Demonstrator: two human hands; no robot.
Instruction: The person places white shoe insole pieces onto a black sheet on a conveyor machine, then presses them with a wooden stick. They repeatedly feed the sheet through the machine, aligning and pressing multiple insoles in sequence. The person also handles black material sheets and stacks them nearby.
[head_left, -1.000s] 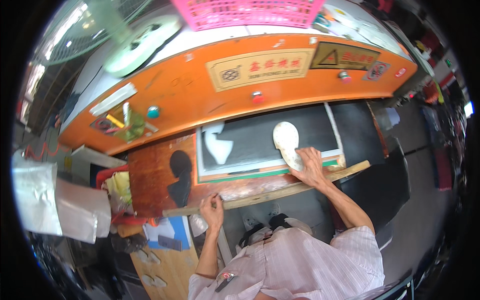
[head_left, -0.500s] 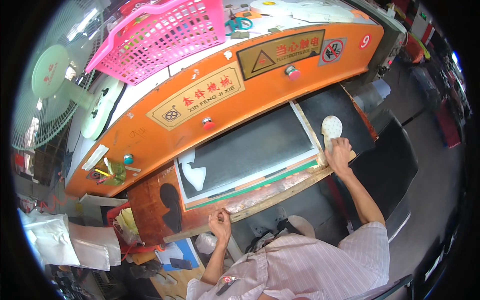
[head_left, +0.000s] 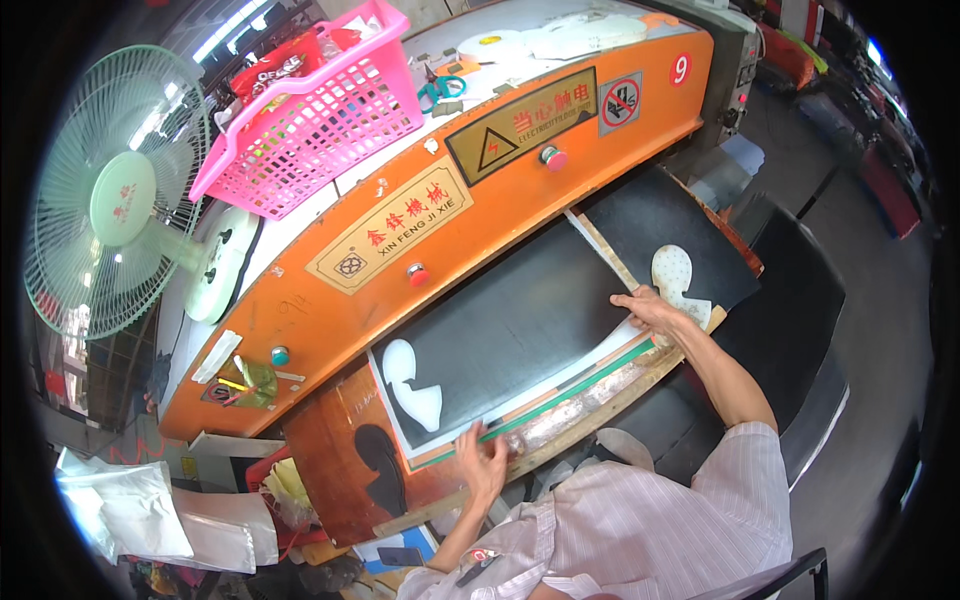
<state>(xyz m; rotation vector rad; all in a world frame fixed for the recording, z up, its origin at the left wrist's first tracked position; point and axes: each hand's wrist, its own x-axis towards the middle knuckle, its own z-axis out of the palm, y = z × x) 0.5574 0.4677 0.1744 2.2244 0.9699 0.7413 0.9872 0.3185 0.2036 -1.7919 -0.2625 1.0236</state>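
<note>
black board (head_left: 510, 325) slants, long axis rising toward upper right

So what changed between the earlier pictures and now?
The speckled white sole-shaped piece went rightward off the framed black board onto the black sheet; the right hand has let go and moved to the board's right edge. The left hand moved forward from the wooden front bar to the board's green-striped front edge. The plain white cutout and black cutout stayed put.
</note>
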